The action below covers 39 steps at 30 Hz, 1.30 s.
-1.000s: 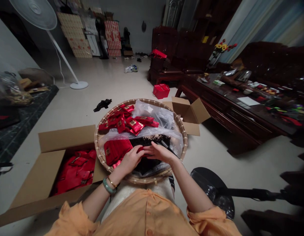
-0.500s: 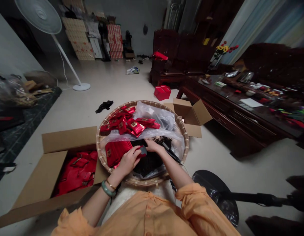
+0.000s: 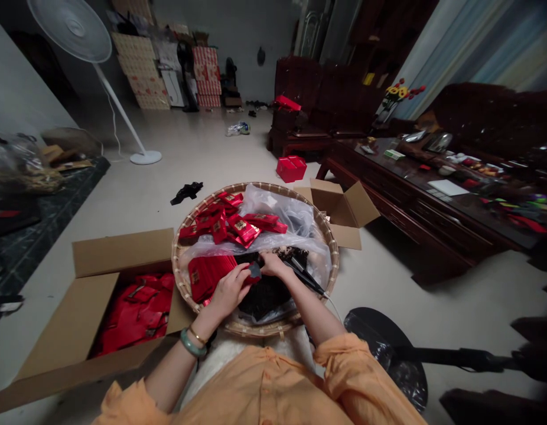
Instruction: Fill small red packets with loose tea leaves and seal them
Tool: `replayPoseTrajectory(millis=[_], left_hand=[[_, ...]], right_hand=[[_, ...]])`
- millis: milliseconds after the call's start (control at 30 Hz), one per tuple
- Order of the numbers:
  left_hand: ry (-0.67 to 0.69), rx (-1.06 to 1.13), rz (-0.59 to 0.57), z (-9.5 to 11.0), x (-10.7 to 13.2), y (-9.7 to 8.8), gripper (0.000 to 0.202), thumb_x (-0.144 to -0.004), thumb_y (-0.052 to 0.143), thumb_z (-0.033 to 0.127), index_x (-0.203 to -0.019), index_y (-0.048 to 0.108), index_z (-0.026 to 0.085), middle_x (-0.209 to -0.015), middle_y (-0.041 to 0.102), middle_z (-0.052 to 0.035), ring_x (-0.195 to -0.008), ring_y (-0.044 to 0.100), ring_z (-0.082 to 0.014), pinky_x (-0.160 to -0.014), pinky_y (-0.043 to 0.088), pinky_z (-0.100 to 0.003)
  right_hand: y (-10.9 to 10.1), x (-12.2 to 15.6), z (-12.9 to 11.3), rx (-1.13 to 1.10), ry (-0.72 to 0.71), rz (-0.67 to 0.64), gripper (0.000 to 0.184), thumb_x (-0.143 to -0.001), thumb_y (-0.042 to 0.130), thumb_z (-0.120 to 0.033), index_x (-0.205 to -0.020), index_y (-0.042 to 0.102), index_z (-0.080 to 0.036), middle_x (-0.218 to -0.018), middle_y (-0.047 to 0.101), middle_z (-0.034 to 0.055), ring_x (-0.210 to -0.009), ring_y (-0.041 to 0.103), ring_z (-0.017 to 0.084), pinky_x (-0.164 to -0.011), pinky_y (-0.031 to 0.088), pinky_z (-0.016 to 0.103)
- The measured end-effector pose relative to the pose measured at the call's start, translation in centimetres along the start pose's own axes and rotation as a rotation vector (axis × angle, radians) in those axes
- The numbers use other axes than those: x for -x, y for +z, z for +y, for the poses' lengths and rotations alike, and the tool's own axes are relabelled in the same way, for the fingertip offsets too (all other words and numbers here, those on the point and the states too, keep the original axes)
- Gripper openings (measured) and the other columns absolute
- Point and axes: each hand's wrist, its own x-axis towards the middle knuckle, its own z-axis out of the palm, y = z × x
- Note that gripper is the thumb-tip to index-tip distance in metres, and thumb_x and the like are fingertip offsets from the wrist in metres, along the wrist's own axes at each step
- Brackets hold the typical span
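While the person sits over a round bamboo tray (image 3: 267, 185) holding a plastic liner (image 3: 277, 206) and a heap of loose dark tea (image 3: 264, 289), the left hand (image 3: 229, 290) grips a stack of red sachets (image 3: 207, 276), close beside a small dark piece (image 3: 254, 270). The right hand (image 3: 272, 264) curls just past that piece, above the tea, with a black corded tool (image 3: 305, 277) by its wrist; I cannot tell whether it grasps anything. More red sachets (image 3: 240, 227) lie further across the tray, and an open cardboard box (image 3: 96, 260) of red packets stands just beside it.

Orange shirt (image 3: 238, 383), jade bangle (image 3: 192, 343)
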Motion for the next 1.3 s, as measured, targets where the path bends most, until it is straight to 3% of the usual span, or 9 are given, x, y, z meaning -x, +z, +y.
replayPoseTrajectory(millis=[300,500,733,967,1167,1300], left_hand=[[-0.024,0.021,0.019,-0.1,0.0,-0.2,0.031,-0.078,0.055,0.011,-0.107,0.046,0.019,-0.121,0.053,-0.0126,-0.106,0.057,-0.0216,-0.086,0.051,-0.039],[-0.038,0.037,0.047,-0.1,-0.2,-0.3,0.03,-0.079,0.055,0.013,-0.107,0.046,0.018,-0.12,0.054,-0.0128,-0.105,0.057,-0.0211,-0.085,0.052,-0.037],[-0.028,0.024,0.049,0.1,-0.6,-0.3,0.028,-0.08,0.053,0.013,-0.106,0.046,0.019,-0.12,0.053,-0.0119,-0.105,0.057,-0.0215,-0.083,0.052,-0.037],[-0.033,-0.005,0.022,0.4,-0.8,-0.3,0.03,-0.08,0.054,0.013,-0.108,0.045,0.019,-0.12,0.053,-0.0117,-0.106,0.057,-0.0221,-0.084,0.052,-0.037],[-0.044,-0.046,-0.011,0.8,-1.1,-0.3,0.033,-0.078,0.056,0.012,-0.108,0.045,0.018,-0.119,0.053,-0.0126,-0.104,0.058,-0.0231,-0.082,0.053,-0.038],[-0.035,-0.07,-0.049,1.3,-1.8,-0.1,0.038,-0.077,0.054,0.009,-0.111,0.044,0.02,-0.117,0.053,-0.0108,-0.102,0.058,-0.0217,-0.083,0.052,-0.037]], right_hand=[[0.2,0.5,-0.1,-0.191,-0.086,0.136,0.026,-0.052,0.071,-0.015,-0.075,0.061,-0.017,-0.078,0.059,0.001,-0.077,0.053,0.017,-0.073,0.04,0.028],[-0.9,2.3,0.3,-0.399,-0.107,0.213,0.022,-0.058,0.063,-0.015,-0.078,0.057,-0.017,-0.08,0.059,-0.0016,-0.079,0.053,0.014,-0.075,0.041,0.026],[-1.6,5.0,0.8,-1.335,0.104,0.051,0.03,-0.057,0.066,-0.022,-0.083,0.05,-0.022,-0.071,0.056,-0.0061,-0.062,0.052,0.01,-0.054,0.041,0.021],[-1.6,7.0,-0.6,-1.853,0.124,-0.1,0.021,-0.072,0.054,-0.027,-0.093,0.053,-0.021,-0.092,0.067,0.0047,-0.081,0.061,0.016,-0.061,0.046,0.027],[-2.6,7.4,-2.0,-2.023,0.22,0.018,0.025,-0.085,0.038,-0.039,-0.087,0.055,-0.021,-0.086,0.067,0.0053,-0.084,0.062,0.018,-0.067,0.049,0.033],[-4.3,7.8,-2.7,-1.924,0.137,0.108,0.027,-0.084,0.039,-0.044,-0.088,0.055,-0.022,-0.086,0.068,0.0052,-0.088,0.062,0.021,-0.071,0.049,0.038]])
